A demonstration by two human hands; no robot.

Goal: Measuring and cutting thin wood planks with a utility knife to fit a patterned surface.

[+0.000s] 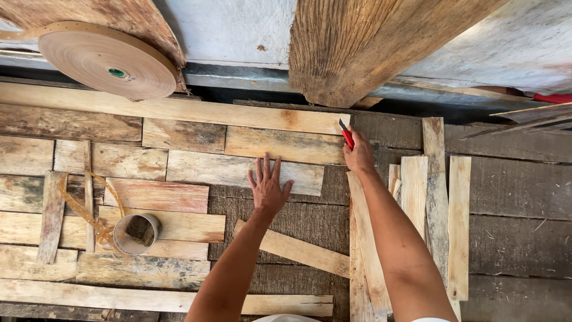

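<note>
Wooden strips everywhere under the hands. Pressed the left hand [267, 188] down open, fingers spread, on the right part of a pale veneer strip [202, 170] near the middle of the tabletop [512, 191]. Closed the right hand [359, 156] around a red cutter [347, 137], with the blade tip at the right end of the next strip up [280, 145], just below the long strip [179, 109] along the far edge.

Judged the patchwork well along but unfinished. Covered the left half of the tabletop with strips set edge to edge or overlapping. Left dark boards bare under the left forearm, around one slanted loose strip [298, 250], and over most of the right side. Stacked a sheaf of narrow upright strips [459, 226] to the right of the right arm, apparently unplaced. Kept a big roll of brown paper tape [107, 59] at the far left corner, plus a small cup-like ring [138, 234] and a loose curl of tape [83, 209] towards the near left.

Could not tell whether the blade was cutting or only touching; too small. Could not see any taped joints between strips. Hid part of the near strips beneath both forearms. Cut off the rough trunk [351, 53] at the top, and the tabletop at its left, right and near edges.
</note>
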